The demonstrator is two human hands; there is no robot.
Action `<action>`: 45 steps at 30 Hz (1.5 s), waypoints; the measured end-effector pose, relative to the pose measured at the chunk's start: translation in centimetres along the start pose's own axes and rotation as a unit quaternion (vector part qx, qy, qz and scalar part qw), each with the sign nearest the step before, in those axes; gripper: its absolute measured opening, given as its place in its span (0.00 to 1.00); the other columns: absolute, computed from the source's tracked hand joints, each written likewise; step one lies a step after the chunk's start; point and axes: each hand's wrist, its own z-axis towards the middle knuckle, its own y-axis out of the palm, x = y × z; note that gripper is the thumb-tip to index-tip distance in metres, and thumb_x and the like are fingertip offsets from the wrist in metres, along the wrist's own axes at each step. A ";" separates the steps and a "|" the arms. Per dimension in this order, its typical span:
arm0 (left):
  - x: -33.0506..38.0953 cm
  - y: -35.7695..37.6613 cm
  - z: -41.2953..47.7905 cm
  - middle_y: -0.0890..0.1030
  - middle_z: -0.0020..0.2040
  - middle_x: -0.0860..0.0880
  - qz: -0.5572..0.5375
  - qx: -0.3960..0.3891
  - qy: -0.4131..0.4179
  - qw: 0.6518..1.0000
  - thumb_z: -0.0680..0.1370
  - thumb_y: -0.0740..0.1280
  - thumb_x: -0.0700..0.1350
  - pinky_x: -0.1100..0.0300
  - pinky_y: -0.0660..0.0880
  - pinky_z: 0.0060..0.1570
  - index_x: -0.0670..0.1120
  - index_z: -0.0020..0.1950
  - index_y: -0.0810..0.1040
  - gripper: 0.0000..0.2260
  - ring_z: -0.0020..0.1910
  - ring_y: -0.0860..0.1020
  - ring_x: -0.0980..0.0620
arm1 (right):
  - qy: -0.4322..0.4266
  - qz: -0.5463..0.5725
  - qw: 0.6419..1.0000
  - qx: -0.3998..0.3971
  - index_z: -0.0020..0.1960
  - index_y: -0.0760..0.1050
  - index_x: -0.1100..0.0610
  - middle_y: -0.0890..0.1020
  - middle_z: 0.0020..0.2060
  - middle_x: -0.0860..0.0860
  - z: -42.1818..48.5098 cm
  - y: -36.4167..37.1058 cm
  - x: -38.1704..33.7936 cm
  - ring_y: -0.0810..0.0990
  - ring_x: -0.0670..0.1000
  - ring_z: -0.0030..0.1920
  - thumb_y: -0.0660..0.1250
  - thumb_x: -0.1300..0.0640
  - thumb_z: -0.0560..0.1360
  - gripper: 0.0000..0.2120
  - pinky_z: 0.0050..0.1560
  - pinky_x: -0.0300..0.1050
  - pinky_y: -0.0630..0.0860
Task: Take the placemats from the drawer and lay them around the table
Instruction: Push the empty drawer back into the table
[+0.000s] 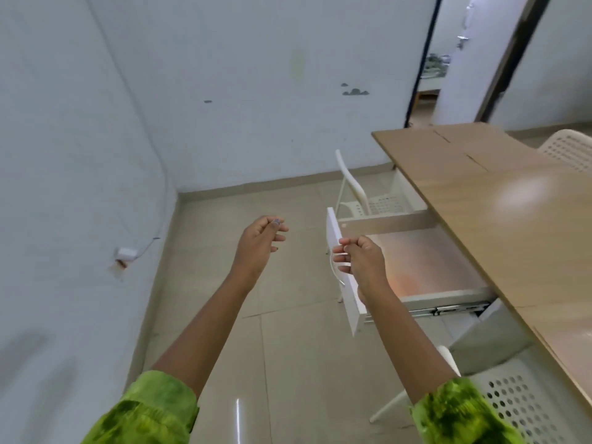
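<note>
Head view: both forearms, in green sleeves (150, 408), reach forward over the tiled floor (288, 363). The left hand (259, 240) hangs in the air, well apart from the drawer (384, 223), with its fingers loosely curled and holding nothing. The right hand (362, 259) is at the white drawer front, and its grip is curled round the thin curved handle (333, 274). The drawer stands open from under the wooden bench (512, 219), just right of that grip. Inside lies a flat, orange-tinted surface (426, 264), too blurred to tell whether it is placemats or the drawer's floor. White perforated chairs (381, 203) stand beside the bench.
</note>
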 end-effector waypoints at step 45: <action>-11.6 31.3 33.2 0.52 0.79 0.45 -0.044 -0.530 -0.434 0.728 0.80 0.53 0.61 0.44 0.52 0.73 0.46 0.78 0.47 0.33 0.77 0.55 0.45 | -0.007 0.581 0.570 0.580 0.77 0.48 0.62 0.55 0.76 0.60 24.0 -5.8 8.5 0.61 0.61 0.73 0.54 0.49 0.80 0.31 0.73 0.54 0.57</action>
